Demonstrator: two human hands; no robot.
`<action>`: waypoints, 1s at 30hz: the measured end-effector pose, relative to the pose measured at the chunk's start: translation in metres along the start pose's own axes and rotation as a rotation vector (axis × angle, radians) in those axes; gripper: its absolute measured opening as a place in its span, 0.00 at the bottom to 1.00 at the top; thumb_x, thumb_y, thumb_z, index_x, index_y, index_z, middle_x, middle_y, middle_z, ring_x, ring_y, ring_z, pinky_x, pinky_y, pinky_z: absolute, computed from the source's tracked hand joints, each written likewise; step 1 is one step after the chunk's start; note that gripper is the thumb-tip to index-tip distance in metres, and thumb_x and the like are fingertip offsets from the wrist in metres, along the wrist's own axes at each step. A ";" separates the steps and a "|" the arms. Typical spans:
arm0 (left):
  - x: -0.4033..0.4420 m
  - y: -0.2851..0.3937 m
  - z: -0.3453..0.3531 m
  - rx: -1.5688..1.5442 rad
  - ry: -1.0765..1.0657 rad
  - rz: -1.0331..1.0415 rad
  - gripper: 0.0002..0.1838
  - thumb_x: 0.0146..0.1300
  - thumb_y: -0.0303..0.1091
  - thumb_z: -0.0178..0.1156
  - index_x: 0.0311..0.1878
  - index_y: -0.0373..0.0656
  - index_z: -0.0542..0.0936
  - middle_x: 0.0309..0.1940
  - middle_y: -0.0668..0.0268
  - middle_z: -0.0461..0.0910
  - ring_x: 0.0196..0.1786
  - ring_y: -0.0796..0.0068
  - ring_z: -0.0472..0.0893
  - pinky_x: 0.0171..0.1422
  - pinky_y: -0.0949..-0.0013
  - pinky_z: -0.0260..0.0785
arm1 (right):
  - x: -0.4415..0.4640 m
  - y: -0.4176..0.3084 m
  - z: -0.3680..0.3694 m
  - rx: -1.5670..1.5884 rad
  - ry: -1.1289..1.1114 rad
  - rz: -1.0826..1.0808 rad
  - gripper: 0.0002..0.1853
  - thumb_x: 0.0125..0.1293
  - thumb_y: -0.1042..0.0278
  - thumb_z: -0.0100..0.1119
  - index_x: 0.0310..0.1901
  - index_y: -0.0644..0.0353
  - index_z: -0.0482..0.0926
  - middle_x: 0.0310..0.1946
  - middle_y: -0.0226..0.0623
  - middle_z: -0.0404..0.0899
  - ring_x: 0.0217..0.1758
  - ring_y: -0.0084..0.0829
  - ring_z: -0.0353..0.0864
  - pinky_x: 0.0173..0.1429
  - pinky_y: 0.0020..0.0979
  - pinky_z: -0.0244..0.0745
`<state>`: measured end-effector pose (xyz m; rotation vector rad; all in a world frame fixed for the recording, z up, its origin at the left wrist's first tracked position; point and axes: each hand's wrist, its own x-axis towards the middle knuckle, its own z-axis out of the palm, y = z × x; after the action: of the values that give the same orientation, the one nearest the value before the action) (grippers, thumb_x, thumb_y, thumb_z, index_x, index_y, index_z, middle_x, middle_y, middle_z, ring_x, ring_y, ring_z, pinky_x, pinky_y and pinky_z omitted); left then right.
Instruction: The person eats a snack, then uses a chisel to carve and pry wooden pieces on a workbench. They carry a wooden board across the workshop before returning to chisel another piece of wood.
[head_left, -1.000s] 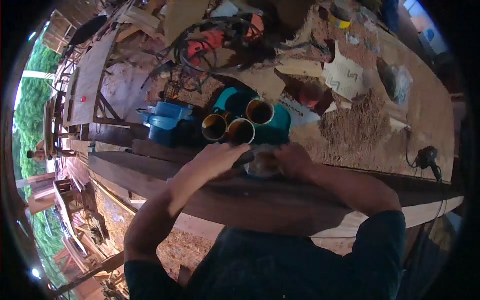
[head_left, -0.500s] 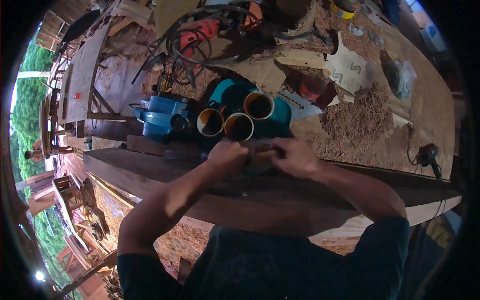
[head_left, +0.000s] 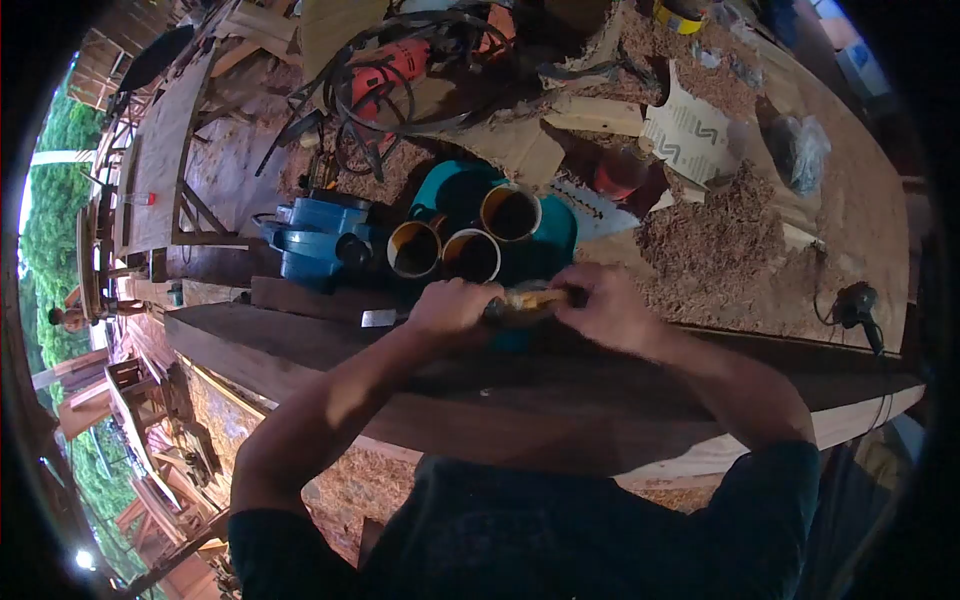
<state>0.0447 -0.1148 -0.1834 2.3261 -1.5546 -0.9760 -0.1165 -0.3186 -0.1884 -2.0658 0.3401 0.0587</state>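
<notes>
My left hand [head_left: 455, 306] is closed round a flat-bladed tool, likely a putty knife or chisel. Its pale metal blade [head_left: 379, 318] sticks out to the left of the fist. My right hand [head_left: 608, 308] pinches the other end of a yellow-brown piece [head_left: 538, 299] that spans the gap between both hands; its kind is unclear. Just beyond my hands stand three round pots [head_left: 471, 256] with dark brown insides, beside a teal container [head_left: 560, 228]. Below my hands lies a thick dark wooden plank [head_left: 480, 385].
A blue power tool [head_left: 322, 240] sits left of the pots. Farther back are a red power tool [head_left: 385, 72] with coiled black cable, torn cardboard [head_left: 520, 150] and a red-labelled jar [head_left: 620, 175]. Wood shavings [head_left: 700, 235] cover the right side. A person [head_left: 70, 316] is far left.
The metal blade now shows clearly to the left of my left hand, where only a small bit was visible before. The piece between my hands has turned and looks brighter yellow.
</notes>
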 end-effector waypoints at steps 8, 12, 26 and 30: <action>0.011 0.000 0.018 -0.088 0.194 -0.074 0.17 0.52 0.43 0.67 0.44 0.46 0.83 0.32 0.50 0.84 0.40 0.42 0.83 0.46 0.48 0.77 | -0.028 -0.020 0.015 -0.227 0.167 -0.389 0.07 0.50 0.69 0.70 0.32 0.56 0.83 0.28 0.36 0.83 0.34 0.43 0.82 0.44 0.42 0.76; 0.009 0.002 0.004 -0.283 0.178 -0.069 0.15 0.52 0.40 0.68 0.42 0.44 0.82 0.32 0.52 0.84 0.40 0.44 0.84 0.44 0.51 0.75 | -0.032 -0.008 0.009 0.018 0.170 -0.146 0.09 0.53 0.71 0.71 0.36 0.60 0.84 0.30 0.37 0.84 0.35 0.36 0.82 0.45 0.37 0.76; 0.003 0.006 -0.011 -0.502 0.331 0.039 0.13 0.52 0.32 0.70 0.41 0.42 0.82 0.31 0.55 0.84 0.37 0.50 0.85 0.42 0.60 0.77 | -0.015 0.028 0.006 0.471 0.058 0.386 0.12 0.62 0.66 0.70 0.42 0.64 0.86 0.36 0.30 0.85 0.41 0.19 0.79 0.49 0.27 0.74; 0.003 0.000 -0.017 -0.515 0.372 0.069 0.13 0.52 0.31 0.70 0.40 0.40 0.82 0.30 0.54 0.83 0.36 0.50 0.85 0.41 0.60 0.76 | -0.010 0.033 0.012 0.570 0.091 0.236 0.12 0.61 0.66 0.72 0.42 0.63 0.86 0.34 0.30 0.85 0.39 0.19 0.79 0.47 0.28 0.74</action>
<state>0.0559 -0.1213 -0.1714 1.9372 -1.0763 -0.7574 -0.1339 -0.3211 -0.2211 -1.4611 0.5823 0.0081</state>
